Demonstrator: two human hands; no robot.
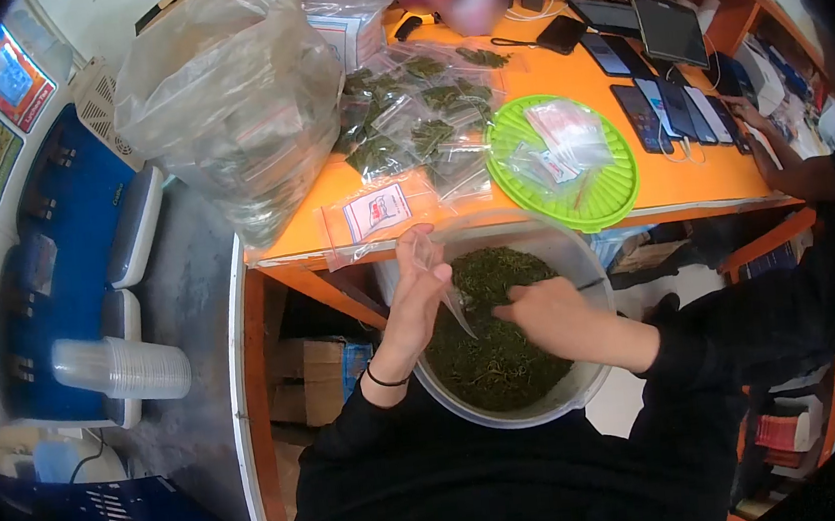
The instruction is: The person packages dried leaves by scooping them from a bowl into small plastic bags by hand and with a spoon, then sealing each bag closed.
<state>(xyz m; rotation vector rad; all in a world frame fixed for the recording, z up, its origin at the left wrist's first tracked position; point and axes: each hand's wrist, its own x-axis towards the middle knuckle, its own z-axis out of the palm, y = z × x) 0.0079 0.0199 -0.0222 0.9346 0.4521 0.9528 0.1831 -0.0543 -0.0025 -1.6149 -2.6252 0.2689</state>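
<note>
A round clear plastic tub (600, 384) holds loose dark green dried leaves (502, 353). Over the tub's left side, my left hand (416, 296) is closed on a small clear plastic bag (455, 302). My right hand (554, 320) reaches down into the tub, its fingertips at the leaves; what they pinch, if anything, is hidden. Beyond the tub, filled zip bags of leaves (423, 109) lie piled on the orange table (323, 214). A bag with a red and white label (378, 211) is near the table edge. Small empty bags (566, 136) rest on a green lid (621, 186).
A large clear bag (231, 98) bulges at the table's left. Several phones (637, 114) and a tablet (669, 27) lie at the right, near another person's hand (767, 131). Stacked plastic cups (126, 369) lie on the grey surface at left.
</note>
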